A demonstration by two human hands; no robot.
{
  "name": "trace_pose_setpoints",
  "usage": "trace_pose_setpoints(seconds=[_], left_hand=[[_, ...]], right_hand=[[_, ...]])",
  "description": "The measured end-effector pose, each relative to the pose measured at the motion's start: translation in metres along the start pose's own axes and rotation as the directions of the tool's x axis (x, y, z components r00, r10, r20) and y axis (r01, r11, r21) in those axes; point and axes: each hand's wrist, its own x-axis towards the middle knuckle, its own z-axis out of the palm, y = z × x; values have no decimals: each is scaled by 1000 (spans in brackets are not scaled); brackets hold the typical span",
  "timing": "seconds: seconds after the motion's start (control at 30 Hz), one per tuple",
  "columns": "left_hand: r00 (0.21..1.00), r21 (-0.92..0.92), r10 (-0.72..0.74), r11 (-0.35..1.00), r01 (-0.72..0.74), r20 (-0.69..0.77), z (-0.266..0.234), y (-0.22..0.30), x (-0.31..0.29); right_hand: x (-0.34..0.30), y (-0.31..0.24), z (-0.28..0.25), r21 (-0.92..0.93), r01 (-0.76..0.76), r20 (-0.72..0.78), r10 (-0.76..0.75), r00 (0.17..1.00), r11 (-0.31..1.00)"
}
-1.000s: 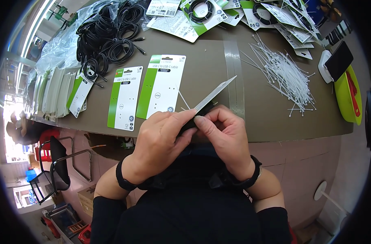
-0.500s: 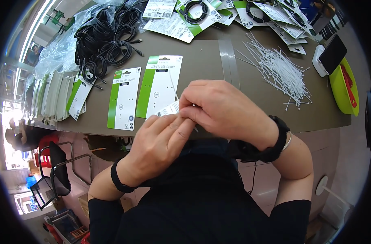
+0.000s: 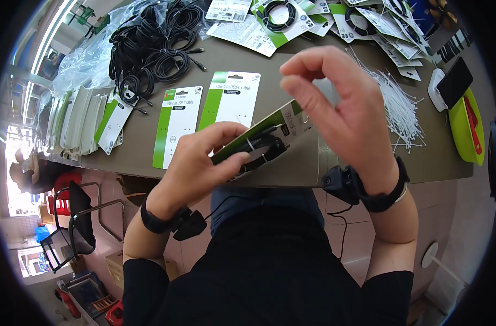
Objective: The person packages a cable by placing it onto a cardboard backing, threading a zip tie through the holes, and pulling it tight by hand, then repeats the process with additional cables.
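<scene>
Watching from my end, I've got the left hand [image 3: 202, 157] pinching the green-and-white card [image 3: 297, 127] between thumb and fingers at its lower-left end, over the table's [image 3: 302, 173] near edge, coiled black cable [image 3: 261, 146] on the body-facing side. Its long axis runs slantwise, header end pointing away and right toward my raised right hand [image 3: 348, 108], where the index curls close to the thumb; can't tell if those tips meet.

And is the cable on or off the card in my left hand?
On: white ties cross the black cable where it lies against the card, gripped by your left hand.
</scene>
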Motion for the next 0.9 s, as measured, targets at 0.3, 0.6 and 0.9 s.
trace_pose_setpoints(seconds=[0.3,0.6,0.9], left_hand=[[941,630,337,734,-253,-14,-10,-48,24],[983,339,126,938,-73,-136,23,-72,13],[947,320,265,927,-197,-184,29,-79,7]], right_hand=[[-32,29,30,-56,-293,425,288,858,954],[-26,60,69,-110,-132,464,168,870,985],[-25,51,68,-153,16,422,51,905,988]])
